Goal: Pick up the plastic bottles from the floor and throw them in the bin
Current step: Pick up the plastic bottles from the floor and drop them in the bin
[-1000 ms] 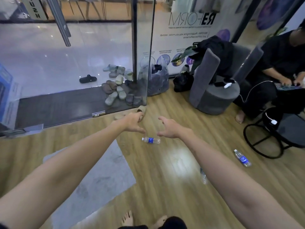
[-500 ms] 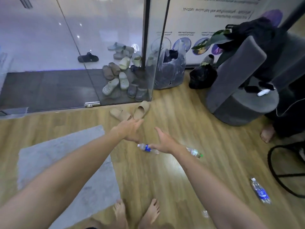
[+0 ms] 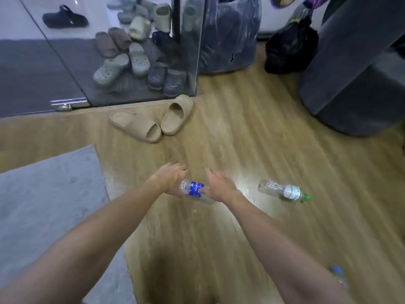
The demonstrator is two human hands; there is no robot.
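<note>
1. Nearest: a third bottle [image 3: 338, 276], blue label, blurred, lies on the wood floor [image 3: 252, 139] at lower right beside the right forearm
2. Grey rug [image 3: 50, 198] at left, under the left forearm
3. Left hand [image 3: 169, 178] reaches down, fingers straight and loosely spread, just at the left end of the blue-label bottle [image 3: 194, 190]; contact unclear, no curl round it
4. Right hand [image 3: 219, 185] over the same bottle's right half, fingers extended forward, thumb side seems to touch the label; cannot tell whether it grips yet
5. That bottle lies on its side on the floor between both hands
6. Green-cap bottle [image 3: 285, 190] lies on its side to the right, apart from the hands
7. Farther: tan slides [image 3: 151, 119], glass door [image 3: 188, 47], shoe pile, grey chair [image 3: 350, 69]
8. No bin clearly in view; dark bag [image 3: 291, 47] and clear sack behind
9. Risks, judged: light empty bottle may roll or squirt away if either hand nudges it before closing; both hands on one bottle may collide; the near bottle sits close to the feet and could get kicked
</note>
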